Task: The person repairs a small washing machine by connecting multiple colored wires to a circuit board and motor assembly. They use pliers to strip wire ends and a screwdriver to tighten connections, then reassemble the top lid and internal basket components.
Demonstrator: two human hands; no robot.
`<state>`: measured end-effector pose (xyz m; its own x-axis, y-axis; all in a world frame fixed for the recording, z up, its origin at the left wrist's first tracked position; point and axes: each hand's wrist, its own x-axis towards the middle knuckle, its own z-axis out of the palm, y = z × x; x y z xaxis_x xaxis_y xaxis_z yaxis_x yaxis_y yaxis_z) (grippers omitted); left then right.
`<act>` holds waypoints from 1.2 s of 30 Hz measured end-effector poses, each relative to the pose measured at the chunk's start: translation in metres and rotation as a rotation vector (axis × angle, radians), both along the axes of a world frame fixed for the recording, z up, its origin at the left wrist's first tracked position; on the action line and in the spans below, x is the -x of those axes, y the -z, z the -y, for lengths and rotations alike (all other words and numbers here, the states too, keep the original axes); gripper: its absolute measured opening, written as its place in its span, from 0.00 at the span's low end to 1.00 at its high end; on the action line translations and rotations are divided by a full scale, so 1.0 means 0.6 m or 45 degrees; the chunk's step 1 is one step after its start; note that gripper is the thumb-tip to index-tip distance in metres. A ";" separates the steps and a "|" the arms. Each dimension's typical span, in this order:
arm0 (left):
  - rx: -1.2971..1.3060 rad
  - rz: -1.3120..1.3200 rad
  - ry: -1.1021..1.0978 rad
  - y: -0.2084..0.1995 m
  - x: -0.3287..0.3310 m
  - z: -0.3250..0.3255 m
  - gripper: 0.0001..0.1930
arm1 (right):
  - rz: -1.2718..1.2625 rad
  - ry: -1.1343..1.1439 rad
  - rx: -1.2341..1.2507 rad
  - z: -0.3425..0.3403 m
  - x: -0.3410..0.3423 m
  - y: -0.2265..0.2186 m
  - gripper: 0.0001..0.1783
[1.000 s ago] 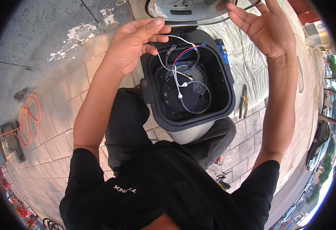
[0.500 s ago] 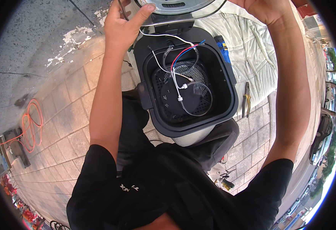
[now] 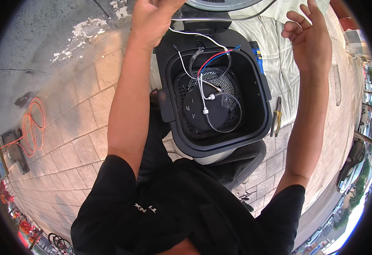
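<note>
My left hand (image 3: pixel 154 19) is at the top edge, left of a round grey metal part (image 3: pixel 222 5); the picture cuts off its fingertips, so its hold is hidden. My right hand (image 3: pixel 312 44) is raised to the right of that part, fingers apart and loosely curled, holding nothing. A dark cable (image 3: pixel 237 19) curves below the metal part. Below stands a black square appliance housing (image 3: pixel 260 127), open on top. Inside it lie clear looped tubing (image 3: pixel 240 112) with white connectors (image 3: pixel 205 111), a red wire and a blue wire (image 3: pixel 213 56), and several small screws (image 3: pixel 187 108).
Yellow-handled pliers (image 3: pixel 276 121) lie right of the housing, on the edge of a pale cloth (image 3: pixel 275 55). A blue-and-black tool (image 3: pixel 257 55) rests against the housing's right side. An orange cord (image 3: pixel 34 127) is coiled on the paving at left. Parked cars (image 3: pixel 351 157) stand far right.
My right hand has come away from the round metal part and moved down with its fingers spreading. The left hand has shifted up and right. The housing appears slightly further right in view.
</note>
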<state>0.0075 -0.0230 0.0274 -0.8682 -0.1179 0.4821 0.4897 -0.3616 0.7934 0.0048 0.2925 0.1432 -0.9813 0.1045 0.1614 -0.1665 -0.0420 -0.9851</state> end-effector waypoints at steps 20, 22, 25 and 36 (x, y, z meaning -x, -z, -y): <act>-0.030 0.034 -0.009 -0.004 -0.003 -0.010 0.38 | 0.771 -0.765 -0.946 0.225 -0.151 0.231 0.21; -0.034 0.016 0.022 -0.006 -0.002 -0.012 0.38 | 0.885 -0.815 -0.834 0.229 -0.154 0.209 0.23; -0.014 0.033 -0.001 -0.007 -0.001 -0.011 0.37 | 0.901 -0.900 -0.893 0.237 -0.154 0.202 0.21; 0.024 0.122 0.057 -0.025 -0.018 0.000 0.38 | 0.581 -0.893 -0.107 0.118 -0.230 0.097 0.15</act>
<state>0.0182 -0.0227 0.0426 -0.9145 -0.0699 0.3984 0.3951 -0.3656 0.8428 0.1427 0.2215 0.0848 -0.7853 -0.5483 -0.2874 0.2864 0.0897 -0.9539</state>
